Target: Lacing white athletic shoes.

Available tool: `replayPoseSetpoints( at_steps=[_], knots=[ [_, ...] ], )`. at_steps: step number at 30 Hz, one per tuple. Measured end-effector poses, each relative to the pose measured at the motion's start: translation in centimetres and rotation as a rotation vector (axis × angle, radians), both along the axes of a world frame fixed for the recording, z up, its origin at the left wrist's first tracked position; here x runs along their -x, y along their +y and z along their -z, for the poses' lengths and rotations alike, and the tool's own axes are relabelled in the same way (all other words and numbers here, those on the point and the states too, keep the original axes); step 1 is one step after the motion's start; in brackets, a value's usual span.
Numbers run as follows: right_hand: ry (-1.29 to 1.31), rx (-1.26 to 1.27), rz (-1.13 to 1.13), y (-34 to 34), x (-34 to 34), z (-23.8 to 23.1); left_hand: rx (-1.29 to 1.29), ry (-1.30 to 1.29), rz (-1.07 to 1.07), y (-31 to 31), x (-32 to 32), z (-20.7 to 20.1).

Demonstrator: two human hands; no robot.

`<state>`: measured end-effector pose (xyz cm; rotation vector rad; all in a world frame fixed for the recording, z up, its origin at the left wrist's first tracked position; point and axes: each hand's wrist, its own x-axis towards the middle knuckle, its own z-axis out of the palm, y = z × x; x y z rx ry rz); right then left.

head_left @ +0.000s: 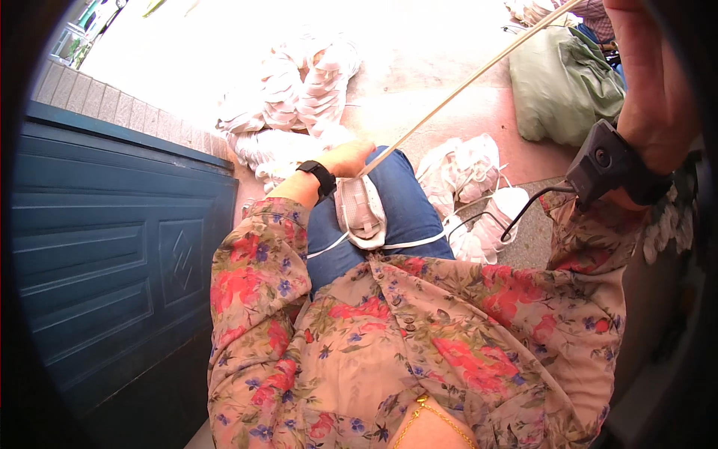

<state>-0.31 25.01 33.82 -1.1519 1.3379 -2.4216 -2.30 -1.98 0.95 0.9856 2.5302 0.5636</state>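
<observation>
Head view shows me the white shoe-like piece (pixel 361 215) on the lap (pixel 411 198), mid-frame, long axis running up and down, just below the nearer left hand (pixel 350 159), a straight pale cord (pixel 449 104) slanting toward the right hand (pixel 652 75), upper right, though I can't tell whether either hand's fingers are clamped.

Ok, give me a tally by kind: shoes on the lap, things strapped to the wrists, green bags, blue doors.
White shoe on the lap: 1
Wrist-worn things: 2 (black band, camera)
Green bag: 1
Blue door: 1
Total: 5, leaving out the white heaps, too jumbled to count
</observation>
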Motion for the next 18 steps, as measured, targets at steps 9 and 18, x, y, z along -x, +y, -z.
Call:
replayPoseSetpoints(
  at_steps=[9,18],
  knots=[
    [0.01,-0.158,0.11,1.9,0.4,1.1,0.128,-0.103,-0.012,1.5,0.2,-0.1],
    [0.035,-0.313,0.21,3.1,0.5,2.0,-0.015,-0.319,-0.163,2.9,0.9,1.3]
  ],
)
